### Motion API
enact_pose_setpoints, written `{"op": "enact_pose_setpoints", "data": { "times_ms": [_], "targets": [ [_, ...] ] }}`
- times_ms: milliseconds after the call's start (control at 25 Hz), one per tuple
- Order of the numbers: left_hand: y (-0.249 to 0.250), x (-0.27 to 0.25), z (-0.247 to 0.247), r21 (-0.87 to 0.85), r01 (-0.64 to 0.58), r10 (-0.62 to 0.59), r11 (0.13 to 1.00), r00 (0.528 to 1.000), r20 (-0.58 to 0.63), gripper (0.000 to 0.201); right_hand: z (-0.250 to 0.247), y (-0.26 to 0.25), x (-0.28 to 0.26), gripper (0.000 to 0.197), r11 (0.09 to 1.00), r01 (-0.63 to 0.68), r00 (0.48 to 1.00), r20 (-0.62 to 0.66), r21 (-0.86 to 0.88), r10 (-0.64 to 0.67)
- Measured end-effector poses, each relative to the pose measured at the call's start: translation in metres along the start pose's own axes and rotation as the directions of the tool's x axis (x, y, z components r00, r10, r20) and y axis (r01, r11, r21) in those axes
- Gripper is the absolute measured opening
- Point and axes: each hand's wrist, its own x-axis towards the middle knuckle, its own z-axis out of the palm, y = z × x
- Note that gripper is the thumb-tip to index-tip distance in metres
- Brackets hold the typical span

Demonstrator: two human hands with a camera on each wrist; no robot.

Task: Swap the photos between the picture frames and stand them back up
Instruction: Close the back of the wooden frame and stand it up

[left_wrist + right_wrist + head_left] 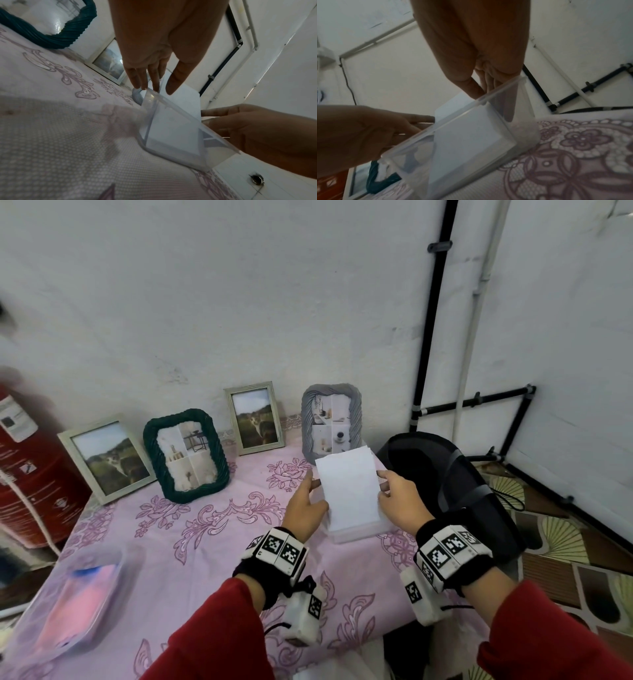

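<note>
Four frames stand along the wall: a pale frame [106, 457] with a cat photo, a dark green rope frame [186, 455], a second pale frame [254, 417] and a grey rope frame [330, 419]. A stack of blank white photo sheets [349, 487] leans in a clear plastic box [356, 532] on the table. My left hand [313, 484] pinches the stack's left edge, thumb on its face [176, 81]. Its right edge is pinched by my right hand [383, 484], whose thumb [476, 88] lies in front with the fingers behind.
A pink floral cloth [205, 525] covers the table. A red cylinder [30, 467] stands at the left edge. A clear lid or tray [78, 597] lies front left. A black bag [445, 484] sits just right of the table, with black pipes behind it.
</note>
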Motion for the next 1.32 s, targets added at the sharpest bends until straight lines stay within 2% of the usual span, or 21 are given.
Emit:
{"op": "enact_pose_setpoints", "data": {
  "times_ms": [120, 360, 520, 680, 800, 920, 1080, 1320],
  "targets": [
    [-0.004, 0.0038, 0.0007, 0.134, 0.045, -0.043, 0.99, 0.999, -0.017, 0.068, -0.0001, -0.0036, -0.001, 0.038, 0.996, 0.001, 0.998, 0.063, -0.088, 0.005],
    [-0.0092, 0.009, -0.0003, 0.2, 0.049, -0.068, 0.978, 0.994, 0.088, 0.066, 0.0003, -0.0035, 0.0032, 0.03, 0.963, -0.06, 0.972, 0.204, -0.263, 0.116],
    [-0.0091, 0.0094, -0.0017, 0.209, 0.036, -0.06, 0.977, 0.992, 0.109, 0.066, 0.0007, -0.0057, 0.0026, 0.036, 0.965, -0.077, 0.976, 0.178, -0.25, 0.125],
    [-0.0083, 0.0066, -0.0044, 0.185, 0.027, -0.048, 0.982, 0.993, 0.109, 0.065, -0.0016, -0.0055, -0.0018, 0.041, 0.993, -0.026, 0.997, 0.07, -0.114, 0.034],
    [-0.0057, 0.0053, -0.005, 0.104, 0.017, -0.024, 0.994, 0.997, 0.069, 0.06, -0.0012, -0.0059, -0.0056, 0.04, 0.996, 0.006, 1.0, 0.029, -0.091, -0.003],
    [-0.004, 0.0036, -0.0056, 0.056, 0.042, -0.044, 0.998, 0.998, 0.039, 0.055, -0.0004, -0.0064, -0.0051, 0.039, 0.993, -0.011, 0.999, 0.038, -0.12, 0.016],
    [-0.0046, 0.0005, -0.0055, 0.076, 0.001, -0.006, 0.997, 0.998, 0.057, 0.063, -0.0007, -0.0044, -0.0011, 0.047, 0.993, -0.025, 0.998, 0.059, -0.112, 0.032],
    [-0.0054, 0.0011, -0.0062, 0.104, 0.011, -0.017, 0.995, 0.998, 0.061, 0.058, 0.0016, -0.0009, -0.003, 0.052, 0.99, -0.001, 0.996, 0.089, -0.141, 0.014]
  ]
}}
